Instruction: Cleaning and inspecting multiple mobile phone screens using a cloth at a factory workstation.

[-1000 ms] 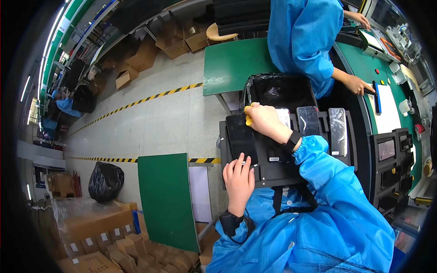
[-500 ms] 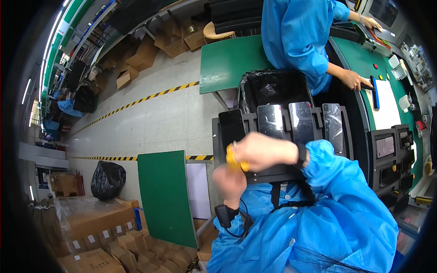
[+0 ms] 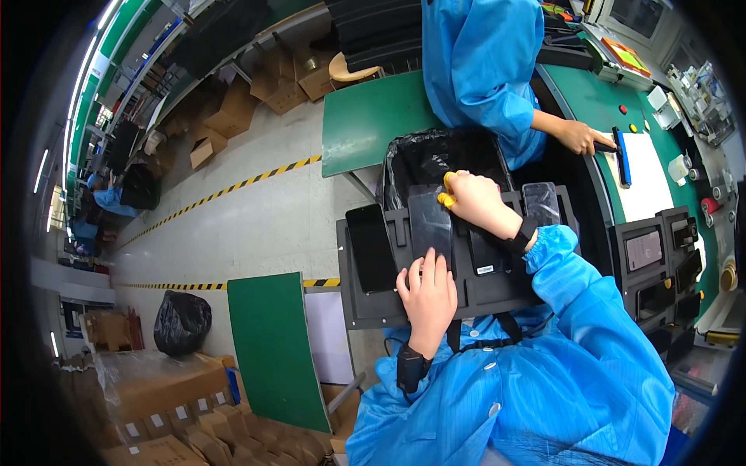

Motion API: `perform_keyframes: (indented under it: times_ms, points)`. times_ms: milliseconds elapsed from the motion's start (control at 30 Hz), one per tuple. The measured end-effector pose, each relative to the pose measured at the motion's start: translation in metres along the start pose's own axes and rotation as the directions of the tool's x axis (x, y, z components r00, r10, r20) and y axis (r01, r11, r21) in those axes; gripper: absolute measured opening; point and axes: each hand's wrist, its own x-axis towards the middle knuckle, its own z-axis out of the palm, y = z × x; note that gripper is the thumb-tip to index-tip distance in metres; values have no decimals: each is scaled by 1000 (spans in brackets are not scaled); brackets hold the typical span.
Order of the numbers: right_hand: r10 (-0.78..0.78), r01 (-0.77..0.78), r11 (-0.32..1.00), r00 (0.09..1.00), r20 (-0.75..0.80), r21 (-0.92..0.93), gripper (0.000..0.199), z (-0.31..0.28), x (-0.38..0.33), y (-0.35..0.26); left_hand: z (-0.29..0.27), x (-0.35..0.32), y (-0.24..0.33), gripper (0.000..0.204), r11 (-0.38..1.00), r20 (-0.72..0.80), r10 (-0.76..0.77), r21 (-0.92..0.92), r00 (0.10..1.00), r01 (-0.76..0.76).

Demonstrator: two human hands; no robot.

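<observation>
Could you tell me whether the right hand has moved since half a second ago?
Yes. The right hand has moved from the dark tray's near left side to its far edge, by the black-lined bin.

The person wore a bright blue smock with snap buttons and gathered cuffs. A black wrist strap circled each wrist, and yellow finger cots covered fingertips of the right hand (image 3: 475,203); the left hand (image 3: 429,299) was bare.

Black slotted tray (image 3: 365,307) at centre carries glossy black phones (image 3: 371,247); right hand (image 3: 479,203) above it has yellow caps on two fingers (image 3: 446,200), bright blue sleeve (image 3: 590,311) with black wrist strap. Counter (image 3: 590,109) upper right dark green, white sheet (image 3: 641,182) on it. Floor (image 3: 233,225) left grey with yellow-and-black striped tape (image 3: 233,186), brown cartons (image 3: 233,116) upper left, green panel (image 3: 276,349) lower centre.
</observation>
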Motion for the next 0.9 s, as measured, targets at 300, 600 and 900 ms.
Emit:
perform_keyframes:
  times_ms: [300,600,900]
  points:
    - [-319,311,937,948,-24,-160,14,8,-9,-8,16,-14,-9,26,997,45,-7,-76,999,10]
    - [-514,383,774,845,146,504,12,-118,-71,-35,10,-51,-6,25,888,-410,358,-130,839,-442]
    - [53,-48,998,993,110,-50,20,-49,-34,75,34,18,42,34,928,145,328,-238,934,-288]
